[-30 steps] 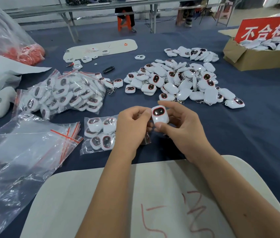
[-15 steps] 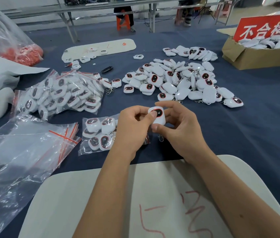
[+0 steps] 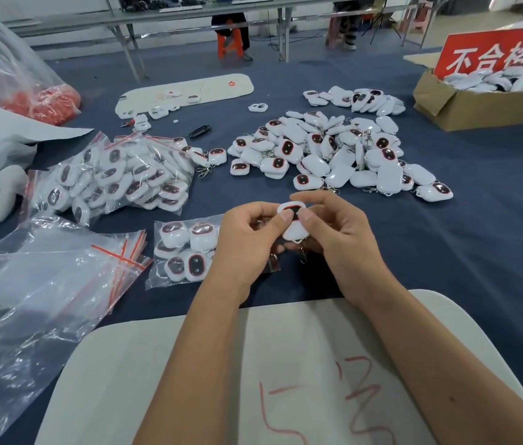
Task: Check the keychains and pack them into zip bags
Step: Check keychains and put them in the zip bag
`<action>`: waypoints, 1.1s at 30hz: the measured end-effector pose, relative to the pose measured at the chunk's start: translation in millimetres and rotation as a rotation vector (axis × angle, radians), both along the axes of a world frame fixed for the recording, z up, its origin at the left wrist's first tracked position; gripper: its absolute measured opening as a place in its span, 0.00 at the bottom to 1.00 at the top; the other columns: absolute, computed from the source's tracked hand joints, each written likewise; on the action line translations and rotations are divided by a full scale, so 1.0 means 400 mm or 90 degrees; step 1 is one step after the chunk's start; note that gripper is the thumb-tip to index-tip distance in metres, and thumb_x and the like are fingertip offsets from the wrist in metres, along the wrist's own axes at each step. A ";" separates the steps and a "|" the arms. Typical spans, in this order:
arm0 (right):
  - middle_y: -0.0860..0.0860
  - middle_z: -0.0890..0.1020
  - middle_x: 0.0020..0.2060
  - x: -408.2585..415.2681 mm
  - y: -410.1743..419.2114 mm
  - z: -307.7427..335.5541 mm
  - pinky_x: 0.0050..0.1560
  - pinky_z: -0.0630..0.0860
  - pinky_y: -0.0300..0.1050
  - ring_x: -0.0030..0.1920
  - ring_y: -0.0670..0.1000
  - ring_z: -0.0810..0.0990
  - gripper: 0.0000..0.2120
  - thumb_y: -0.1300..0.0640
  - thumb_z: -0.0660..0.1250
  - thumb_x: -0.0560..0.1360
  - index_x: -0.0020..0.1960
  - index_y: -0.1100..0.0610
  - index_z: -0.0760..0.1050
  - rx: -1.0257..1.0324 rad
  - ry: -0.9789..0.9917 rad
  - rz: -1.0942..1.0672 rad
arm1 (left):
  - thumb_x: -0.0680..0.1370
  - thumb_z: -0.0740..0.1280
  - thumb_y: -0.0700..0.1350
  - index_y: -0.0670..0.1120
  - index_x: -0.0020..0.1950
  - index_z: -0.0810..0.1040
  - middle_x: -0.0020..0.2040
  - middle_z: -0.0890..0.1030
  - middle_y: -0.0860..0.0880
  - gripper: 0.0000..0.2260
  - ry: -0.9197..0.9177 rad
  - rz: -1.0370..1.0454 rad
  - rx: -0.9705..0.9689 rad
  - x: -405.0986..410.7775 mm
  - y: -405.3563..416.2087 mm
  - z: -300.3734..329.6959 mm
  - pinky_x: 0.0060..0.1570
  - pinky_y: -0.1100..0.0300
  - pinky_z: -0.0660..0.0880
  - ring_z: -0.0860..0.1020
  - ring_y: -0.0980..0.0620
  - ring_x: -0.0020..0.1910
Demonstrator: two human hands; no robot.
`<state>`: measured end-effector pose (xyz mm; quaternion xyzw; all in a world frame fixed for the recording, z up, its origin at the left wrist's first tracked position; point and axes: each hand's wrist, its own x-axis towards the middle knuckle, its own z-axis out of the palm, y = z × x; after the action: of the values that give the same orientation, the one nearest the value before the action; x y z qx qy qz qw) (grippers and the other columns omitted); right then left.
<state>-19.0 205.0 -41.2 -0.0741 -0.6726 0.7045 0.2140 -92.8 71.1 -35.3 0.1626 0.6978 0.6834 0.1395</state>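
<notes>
Both hands hold one white keychain (image 3: 296, 227) with a dark red-rimmed face above the blue cloth. My left hand (image 3: 247, 242) pinches its left side, thumb on the face. My right hand (image 3: 340, 239) grips its right side, thumb also on the face. Its metal ring hangs below. Under my left hand lies a small zip bag (image 3: 186, 252) holding several keychains. A heap of loose keychains (image 3: 324, 152) lies beyond my hands. Empty zip bags (image 3: 51, 284) with red strips are piled at the left.
Filled bags of keychains (image 3: 119, 178) lie at the left middle. A cardboard box (image 3: 478, 104) with a red sign stands at the far right. A white board (image 3: 286, 374) with red marks lies under my forearms. Another white board (image 3: 186, 91) lies further back.
Both thumbs have slid onto the keychain's dark face, covering most of it. The keychain has tilted slightly and stays in the same spot between my hands.
</notes>
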 end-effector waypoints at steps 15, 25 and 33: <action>0.47 0.88 0.44 -0.006 0.006 -0.010 0.48 0.82 0.45 0.45 0.49 0.86 0.10 0.62 0.66 0.82 0.52 0.50 0.83 0.081 -0.044 -0.065 | 0.80 0.73 0.42 0.48 0.53 0.87 0.45 0.87 0.46 0.05 0.054 -0.013 -0.050 0.010 -0.004 0.013 0.44 0.41 0.82 0.84 0.36 0.47; 0.53 0.87 0.44 -0.001 0.004 0.001 0.50 0.84 0.44 0.45 0.53 0.87 0.15 0.66 0.70 0.79 0.59 0.48 0.80 0.052 -0.032 0.027 | 0.80 0.73 0.44 0.49 0.53 0.87 0.42 0.87 0.47 0.04 0.084 0.057 -0.037 0.010 0.005 0.012 0.39 0.48 0.83 0.84 0.47 0.39; 0.53 0.86 0.41 -0.003 0.003 0.000 0.46 0.83 0.43 0.40 0.54 0.85 0.15 0.68 0.71 0.77 0.58 0.51 0.81 0.040 -0.045 -0.070 | 0.78 0.72 0.47 0.48 0.45 0.79 0.45 0.80 0.52 0.05 0.278 0.275 -0.288 0.011 0.008 0.015 0.46 0.59 0.71 0.77 0.54 0.44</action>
<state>-20.1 206.4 -41.2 -0.1291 -0.6965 0.6671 0.2307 -88.4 74.1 -29.5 0.1185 0.8626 0.4750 -0.1273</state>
